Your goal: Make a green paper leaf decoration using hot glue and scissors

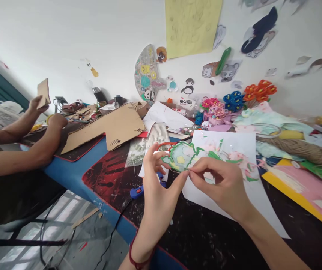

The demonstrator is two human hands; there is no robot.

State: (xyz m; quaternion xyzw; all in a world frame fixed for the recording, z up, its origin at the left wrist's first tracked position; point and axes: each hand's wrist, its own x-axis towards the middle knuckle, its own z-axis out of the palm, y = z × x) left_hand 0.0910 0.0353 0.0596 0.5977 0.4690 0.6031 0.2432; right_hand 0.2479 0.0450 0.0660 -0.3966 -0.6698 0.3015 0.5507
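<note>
Between my hands is a flat, pale green craft piece (pixel 181 153) with a darker green outline and a yellow patch. My left hand (pixel 158 197), with a dark red cord on the wrist, grips it at the left and lower edge, thumb against its bottom. My right hand (pixel 224 183) pinches at the piece's lower right edge; whether a small bit sits between those fingertips is hidden. Under the hands lies a white sheet of paper (pixel 245 140) bearing pink and green scraps. A blue tool with a cord (pixel 137 192), partly behind my left hand, rests on the dark mat (pixel 104 180).
To the left, a co-worker's raised hand (pixel 35 105) holds a cardboard piece (pixel 43 93); the other hand (pixel 57 120) is lower. Large cut cardboard (pixel 124 123) lies across the table. Colourful fuzzy flowers (pixel 232 100) stand by the wall. Twine (pixel 304 150) and coloured sheets (pixel 298 180) lie right.
</note>
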